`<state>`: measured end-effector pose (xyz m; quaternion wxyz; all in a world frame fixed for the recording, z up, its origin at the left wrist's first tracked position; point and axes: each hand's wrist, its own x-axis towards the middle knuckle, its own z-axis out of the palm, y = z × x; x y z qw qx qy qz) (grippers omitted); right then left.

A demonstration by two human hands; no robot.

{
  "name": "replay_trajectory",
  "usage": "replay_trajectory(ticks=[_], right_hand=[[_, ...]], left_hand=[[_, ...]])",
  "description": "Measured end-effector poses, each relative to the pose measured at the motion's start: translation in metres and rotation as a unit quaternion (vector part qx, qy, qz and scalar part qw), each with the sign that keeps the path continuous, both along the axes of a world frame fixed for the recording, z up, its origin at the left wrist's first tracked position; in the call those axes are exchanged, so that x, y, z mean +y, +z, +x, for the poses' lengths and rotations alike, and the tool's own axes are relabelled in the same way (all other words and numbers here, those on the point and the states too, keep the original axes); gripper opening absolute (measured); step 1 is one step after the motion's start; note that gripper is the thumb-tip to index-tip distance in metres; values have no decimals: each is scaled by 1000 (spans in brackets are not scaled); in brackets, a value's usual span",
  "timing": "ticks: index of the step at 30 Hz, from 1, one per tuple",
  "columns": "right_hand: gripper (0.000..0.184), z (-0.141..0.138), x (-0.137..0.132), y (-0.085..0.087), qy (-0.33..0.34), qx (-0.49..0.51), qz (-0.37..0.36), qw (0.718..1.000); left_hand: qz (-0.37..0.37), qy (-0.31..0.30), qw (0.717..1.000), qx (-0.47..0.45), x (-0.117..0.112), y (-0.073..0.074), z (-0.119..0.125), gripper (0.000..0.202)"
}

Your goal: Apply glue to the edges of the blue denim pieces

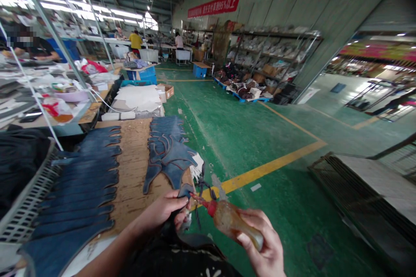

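Left hand [167,207] pinches blue leather piece [185,190]; right hand [267,242] grips tilted, red-nozzled amber bottle [227,220]. Lower-left white lattice basket [27,208]: black fabric [19,166].

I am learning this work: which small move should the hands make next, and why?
Perhaps squeeze the bottle lightly and guide its red nozzle along the blue piece: the right hand grips the bottle, the nozzle's tip is at the piece, and the left hand pinches that piece.
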<state>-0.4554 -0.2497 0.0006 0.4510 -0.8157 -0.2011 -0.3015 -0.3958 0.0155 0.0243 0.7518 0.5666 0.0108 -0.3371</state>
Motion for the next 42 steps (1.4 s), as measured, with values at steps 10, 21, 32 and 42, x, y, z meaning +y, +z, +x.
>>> replay_trajectory(ticks=[10,21,32,42], right_hand=[[21,9,3,3,14,-30,-26,999],[17,16,12,5,1,-14,-7,1000],[17,16,4,1,-46,46,59,996],[26,19,-6,18,-10,146,164,976]], left_hand=[[9,-17,1000,-19,1,1,3,41],[61,-57,995,-58,-2,2,7,41],[159,-81,972,-156,-2,3,7,33],[478,-33,600,-641,9,-2,9,36]])
